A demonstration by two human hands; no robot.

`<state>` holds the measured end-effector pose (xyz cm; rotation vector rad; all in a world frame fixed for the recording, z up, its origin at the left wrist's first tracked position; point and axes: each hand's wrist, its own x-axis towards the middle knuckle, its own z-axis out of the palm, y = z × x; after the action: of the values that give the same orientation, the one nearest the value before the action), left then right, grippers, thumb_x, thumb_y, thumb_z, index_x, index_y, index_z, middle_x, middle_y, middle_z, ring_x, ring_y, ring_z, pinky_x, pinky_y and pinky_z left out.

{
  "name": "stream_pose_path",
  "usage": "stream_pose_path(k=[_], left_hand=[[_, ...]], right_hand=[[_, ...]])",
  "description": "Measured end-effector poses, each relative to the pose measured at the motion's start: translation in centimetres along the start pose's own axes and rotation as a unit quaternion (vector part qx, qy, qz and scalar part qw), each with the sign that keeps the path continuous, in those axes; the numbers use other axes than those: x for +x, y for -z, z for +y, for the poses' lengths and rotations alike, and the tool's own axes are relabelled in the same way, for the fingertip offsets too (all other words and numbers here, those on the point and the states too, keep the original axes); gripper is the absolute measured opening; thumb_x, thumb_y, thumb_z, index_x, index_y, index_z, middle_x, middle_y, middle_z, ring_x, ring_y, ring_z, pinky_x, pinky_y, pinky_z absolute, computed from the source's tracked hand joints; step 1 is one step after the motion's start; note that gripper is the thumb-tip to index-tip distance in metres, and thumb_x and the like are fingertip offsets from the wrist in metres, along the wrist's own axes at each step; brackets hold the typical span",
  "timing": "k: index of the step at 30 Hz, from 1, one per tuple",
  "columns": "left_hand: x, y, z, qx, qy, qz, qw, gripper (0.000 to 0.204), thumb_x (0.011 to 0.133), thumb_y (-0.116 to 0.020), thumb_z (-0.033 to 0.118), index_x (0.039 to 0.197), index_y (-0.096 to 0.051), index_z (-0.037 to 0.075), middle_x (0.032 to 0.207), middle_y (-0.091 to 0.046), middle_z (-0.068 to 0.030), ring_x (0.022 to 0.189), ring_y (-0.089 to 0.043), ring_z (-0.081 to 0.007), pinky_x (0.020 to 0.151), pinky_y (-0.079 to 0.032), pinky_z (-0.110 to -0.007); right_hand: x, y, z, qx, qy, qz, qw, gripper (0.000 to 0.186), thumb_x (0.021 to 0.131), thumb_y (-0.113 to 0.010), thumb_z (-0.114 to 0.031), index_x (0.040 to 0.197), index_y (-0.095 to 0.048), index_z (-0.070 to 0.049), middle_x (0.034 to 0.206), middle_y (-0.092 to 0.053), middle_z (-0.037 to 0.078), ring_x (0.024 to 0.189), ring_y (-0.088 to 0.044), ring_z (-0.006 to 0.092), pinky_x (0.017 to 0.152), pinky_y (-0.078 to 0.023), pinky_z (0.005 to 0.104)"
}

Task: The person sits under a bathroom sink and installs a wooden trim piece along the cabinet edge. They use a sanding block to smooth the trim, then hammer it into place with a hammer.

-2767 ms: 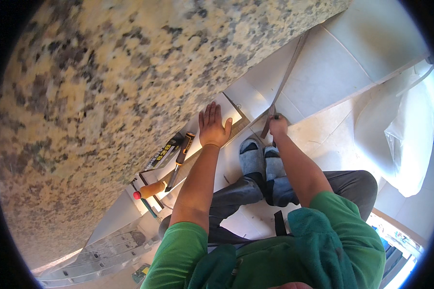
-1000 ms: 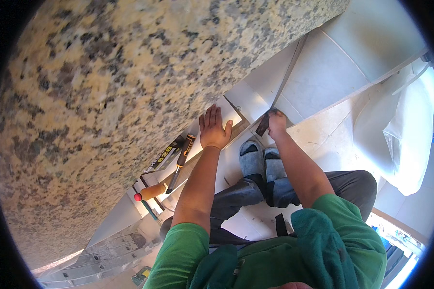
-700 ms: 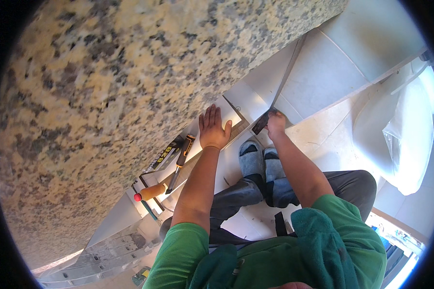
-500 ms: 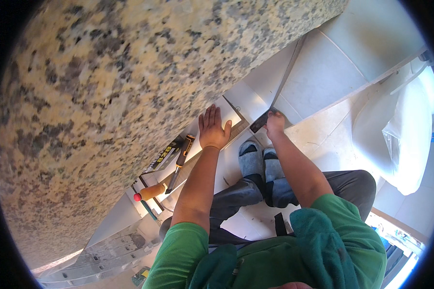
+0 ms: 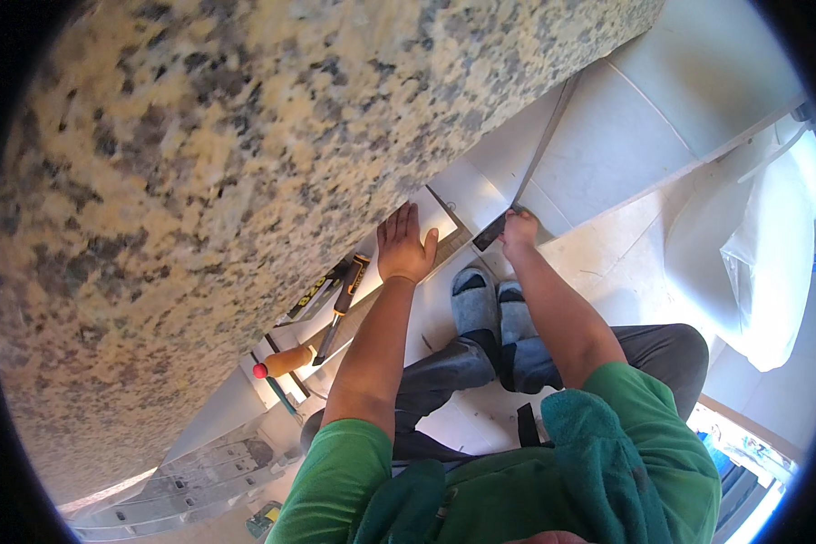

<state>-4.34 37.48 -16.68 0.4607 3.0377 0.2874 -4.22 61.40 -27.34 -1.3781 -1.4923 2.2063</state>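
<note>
My left hand (image 5: 406, 245) lies flat, fingers spread, on a pale board (image 5: 435, 216) beside the granite counter. In my right hand (image 5: 518, 228) is a dark flat rectangular piece (image 5: 490, 232), its fingers closed round the near end. That piece lies low by the tiled corner, just right of the board's end; its exact kind is unclear. Left of my left hand lies a chisel-like tool (image 5: 346, 290) with a black and orange handle and metal blade. Near its tip lies a tan cylinder (image 5: 286, 362) with a red end.
A speckled granite counter (image 5: 199, 199) fills the upper left, close over the hands. White wall tiles (image 5: 607, 136) rise at upper right. A white plastic-covered object (image 5: 771, 263) stands at right. My slippered feet (image 5: 474, 304) are between my arms. A translucent ruled strip (image 5: 172, 499) lies lower left.
Both hands keep nearly the same places. The view has shifted slightly, and the dark piece looks turned a little in my right hand.
</note>
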Motion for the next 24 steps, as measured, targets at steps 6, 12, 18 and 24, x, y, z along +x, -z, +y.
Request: stream_pose_path(k=[6, 12, 18, 24], left_hand=[[-0.1, -0.1, 0.0, 0.001, -0.006, 0.013, 1.0, 0.072, 0.101, -0.038, 0.052, 0.157, -0.034, 0.007, 0.167, -0.029, -0.0096, 0.156, -0.02, -0.0257, 0.128, -0.01, -0.048], [0.0, 0.3, 0.2, -0.011, 0.008, -0.01, 1.0, 0.072, 0.101, -0.039, 0.051, 0.157, -0.034, 0.007, 0.167, -0.029, -0.0095, 0.156, -0.02, -0.0256, 0.128, -0.01, -0.049], [0.0, 0.4, 0.2, -0.014, 0.008, -0.014, 1.0, 0.072, 0.101, -0.037, 0.052, 0.157, -0.033, 0.007, 0.167, -0.028, -0.0097, 0.156, -0.02, -0.0257, 0.128, -0.01, -0.048], [0.0, 0.2, 0.3, -0.007, 0.005, -0.007, 1.0, 0.072, 0.101, -0.037, 0.052, 0.157, -0.033, 0.006, 0.167, -0.029, -0.0102, 0.156, -0.02, -0.026, 0.128, -0.01, -0.049]], right_hand=[[0.5, 1.1, -0.1, 0.004, -0.01, -0.067, 0.998, 0.006, 0.103, -0.057, -0.015, 0.101, -0.062, -0.011, 0.09, -0.068, 0.003, 0.073, -0.068, 0.0197, 0.058, -0.058, 0.0413], [-0.9, 1.1, 0.5, 0.065, 0.007, -0.056, 0.996, 0.006, 0.103, -0.058, -0.016, 0.102, -0.061, -0.011, 0.092, -0.068, 0.003, 0.078, -0.068, 0.019, 0.06, -0.059, 0.04], [-1.5, 0.4, 0.7, 0.068, -0.01, 0.019, 0.997, 0.006, 0.103, -0.057, -0.015, 0.105, -0.06, -0.011, 0.095, -0.066, 0.003, 0.079, -0.067, 0.0195, 0.061, -0.058, 0.0413], [-0.1, 2.5, 1.6, 0.004, -0.019, -0.02, 1.0, 0.008, 0.1, -0.058, -0.016, 0.107, -0.061, -0.013, 0.093, -0.066, 0.005, 0.079, -0.067, 0.0208, 0.064, -0.055, 0.0416]])
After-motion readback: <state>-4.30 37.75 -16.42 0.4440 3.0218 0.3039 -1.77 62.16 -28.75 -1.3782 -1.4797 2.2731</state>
